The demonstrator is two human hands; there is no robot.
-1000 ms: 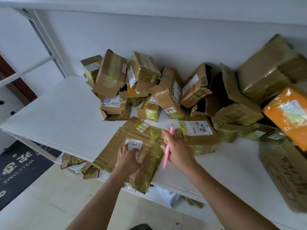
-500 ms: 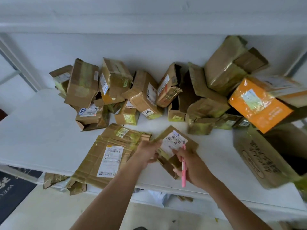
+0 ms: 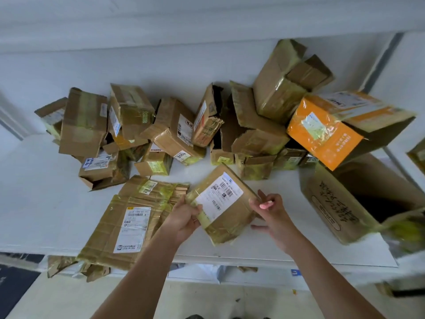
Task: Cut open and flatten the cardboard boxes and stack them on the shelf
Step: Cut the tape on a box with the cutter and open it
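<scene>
Box [image 3: 226, 204] held tilted, long axis running near-left to far-right.

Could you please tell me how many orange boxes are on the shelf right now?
1. The orange box lies tilted at the right of the pile, above the large open box. Others may be hidden behind the pile.

White shelf [image 3: 41, 217], with a flat cardboard pile [image 3: 128, 222] in front and many brown boxes [image 3: 174, 132] behind.
</scene>
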